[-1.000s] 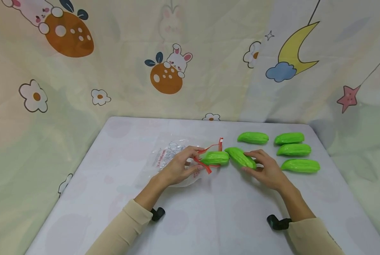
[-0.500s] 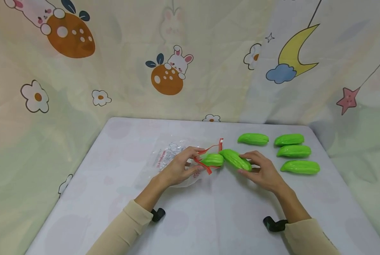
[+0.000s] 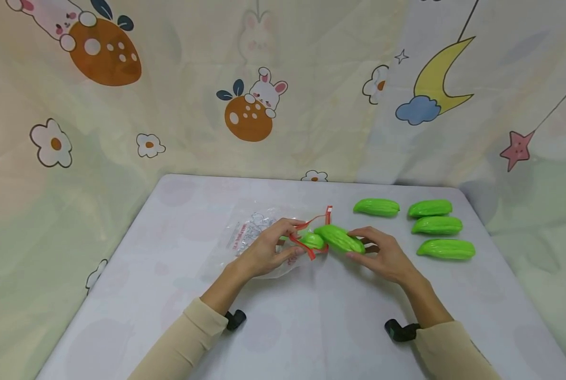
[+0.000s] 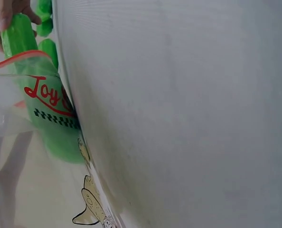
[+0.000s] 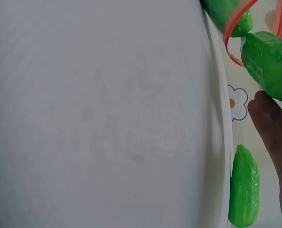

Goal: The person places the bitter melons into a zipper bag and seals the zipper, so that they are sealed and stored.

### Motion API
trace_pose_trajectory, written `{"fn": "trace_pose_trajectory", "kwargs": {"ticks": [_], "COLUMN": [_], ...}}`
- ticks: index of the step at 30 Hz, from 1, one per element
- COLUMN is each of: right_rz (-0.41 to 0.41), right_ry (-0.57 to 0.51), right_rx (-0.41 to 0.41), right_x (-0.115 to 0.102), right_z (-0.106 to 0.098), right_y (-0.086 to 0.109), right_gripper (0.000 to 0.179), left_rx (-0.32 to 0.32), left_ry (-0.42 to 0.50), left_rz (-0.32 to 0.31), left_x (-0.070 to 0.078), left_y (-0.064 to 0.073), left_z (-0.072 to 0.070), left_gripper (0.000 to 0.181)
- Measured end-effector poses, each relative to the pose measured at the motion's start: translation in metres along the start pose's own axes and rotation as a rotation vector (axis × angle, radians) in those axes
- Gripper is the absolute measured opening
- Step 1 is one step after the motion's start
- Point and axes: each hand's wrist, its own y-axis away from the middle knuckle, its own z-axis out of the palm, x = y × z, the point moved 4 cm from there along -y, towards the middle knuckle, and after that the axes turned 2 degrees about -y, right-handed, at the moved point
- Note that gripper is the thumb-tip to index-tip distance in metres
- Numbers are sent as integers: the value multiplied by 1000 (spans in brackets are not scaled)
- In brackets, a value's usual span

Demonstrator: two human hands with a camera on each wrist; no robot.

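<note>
The vegetables (image 3: pixel 340 239) I saw were vivid green; the clear bag (image 3: pixel 226 256) bore red edging (image 3: pixel 311 255), red lettering (image 4: pixel 48 93) and black checks (image 4: pixel 55 118). Sleeves (image 3: pixel 180 338) were beige, the tabletop (image 3: pixel 292 327) whitish, the cream-and-green backdrop (image 3: pixel 183 95) patterned with rabbits (image 3: pixel 266 92) and white flowers (image 3: pixel 45 141).

Green gourd (image 5: pixel 269 64) in right grip (image 5: pixel 276 135).

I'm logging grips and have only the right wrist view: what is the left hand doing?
Observer: In the head view, the left hand holds the bag near its red-edged mouth.
Operator: I see one loose gourd, off by itself. Any others?
Observer: Yes, the head view shows four in all lying loose on the table.
Operator: Is anything printed on the bag?
Observer: Yes, the left wrist view shows red lettering that begins "Joy"; I can't make out the rest.
</note>
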Motion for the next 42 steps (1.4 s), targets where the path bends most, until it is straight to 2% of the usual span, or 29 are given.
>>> {"fn": "trace_pose_trajectory", "kwargs": {"ticks": [6, 15, 23, 31, 38, 42], "right_rz": [44, 33, 70, 75, 18, 14], "right_ry": [-36, -88, -111, -105, -107, -124], "right_rx": [-28, -47, -131, -134, -110, -108], "right_x": [0, 1, 3, 4, 5, 6], "right_z": [3, 7, 15, 15, 16, 18], "right_y": [-4, -6, -9, -14, -17, -19], "right_gripper": [46, 45, 50, 49, 49, 49], "left_rx": [-18, -4, -12, -14, -15, -13], "left_ry": [-13, -20, -13, -2, 13, 5], "left_rz": [-5, 59, 51, 55, 45, 53], "left_x": [-1, 0, 1, 0, 1, 2], "left_y": [0, -2, -1, -4, -5, -6], "left_z": [1, 3, 5, 5, 7, 7], "left_gripper": [34, 35, 33, 34, 36, 36]}}
